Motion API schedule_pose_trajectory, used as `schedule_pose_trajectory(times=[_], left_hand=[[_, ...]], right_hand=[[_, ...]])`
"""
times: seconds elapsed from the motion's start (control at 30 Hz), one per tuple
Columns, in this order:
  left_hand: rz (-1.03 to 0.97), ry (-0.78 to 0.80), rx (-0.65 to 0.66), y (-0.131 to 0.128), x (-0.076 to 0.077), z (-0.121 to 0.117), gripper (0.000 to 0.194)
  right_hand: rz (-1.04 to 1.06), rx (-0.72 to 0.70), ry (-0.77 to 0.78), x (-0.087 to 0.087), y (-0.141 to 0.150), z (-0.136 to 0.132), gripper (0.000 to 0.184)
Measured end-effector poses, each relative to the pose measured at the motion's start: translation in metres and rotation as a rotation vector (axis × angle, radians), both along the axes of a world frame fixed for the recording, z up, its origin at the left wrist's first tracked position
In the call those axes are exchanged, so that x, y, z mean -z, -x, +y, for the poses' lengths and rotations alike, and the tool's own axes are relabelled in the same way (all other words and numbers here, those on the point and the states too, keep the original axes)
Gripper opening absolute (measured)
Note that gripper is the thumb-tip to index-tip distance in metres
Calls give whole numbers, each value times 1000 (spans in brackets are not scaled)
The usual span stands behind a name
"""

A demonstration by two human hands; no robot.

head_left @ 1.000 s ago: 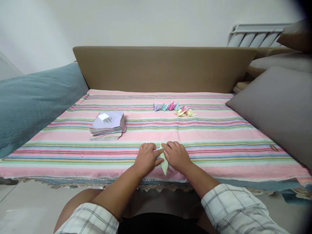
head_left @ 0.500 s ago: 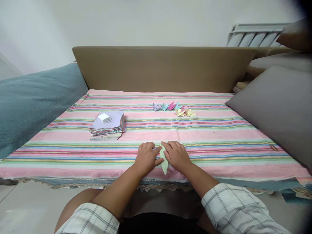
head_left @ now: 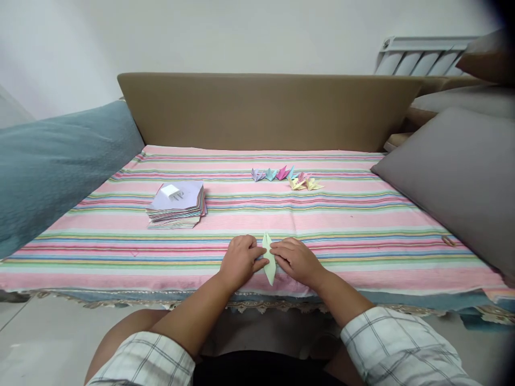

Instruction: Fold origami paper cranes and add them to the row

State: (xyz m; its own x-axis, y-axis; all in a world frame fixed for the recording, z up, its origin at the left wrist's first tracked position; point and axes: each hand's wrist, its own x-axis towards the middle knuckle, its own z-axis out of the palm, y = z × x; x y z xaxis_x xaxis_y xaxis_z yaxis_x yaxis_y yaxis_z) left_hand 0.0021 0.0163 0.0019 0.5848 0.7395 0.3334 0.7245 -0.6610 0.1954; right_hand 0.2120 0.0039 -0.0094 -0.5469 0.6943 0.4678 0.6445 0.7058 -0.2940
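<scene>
A pale green folded paper (head_left: 269, 268) lies on the striped cloth (head_left: 346, 222) close to its front edge, long and narrow, with a pointed near end and a slit at its far tip. My left hand (head_left: 240, 260) is at its left edge, thumb and forefinger on the paper and the other fingers curled. From the other side my right hand (head_left: 298, 260) touches the paper's right edge with its fingertips, thumb tucked below. Both hands are closed about the paper, which stays flat on the cloth.
Several folded paper cranes (head_left: 283, 172) in mixed colours sit further back. A stack of square paper (head_left: 177, 209) with a white plug adapter (head_left: 171, 191) on top stands at the left. A grey cushion (head_left: 454, 177) and a blue-green cushion (head_left: 68, 166) flank the cloth.
My right hand has slid from the paper's far tip down toward its middle, uncovering the tip. My left hand stays at the left edge. The view has tilted slightly.
</scene>
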Motion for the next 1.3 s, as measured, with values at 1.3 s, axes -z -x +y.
schedule_pose_trajectory(times=[1.3], left_hand=[[-52,91,11,-6,-8,6,19]], right_hand=[[110,204,52,2,14,-7,14]])
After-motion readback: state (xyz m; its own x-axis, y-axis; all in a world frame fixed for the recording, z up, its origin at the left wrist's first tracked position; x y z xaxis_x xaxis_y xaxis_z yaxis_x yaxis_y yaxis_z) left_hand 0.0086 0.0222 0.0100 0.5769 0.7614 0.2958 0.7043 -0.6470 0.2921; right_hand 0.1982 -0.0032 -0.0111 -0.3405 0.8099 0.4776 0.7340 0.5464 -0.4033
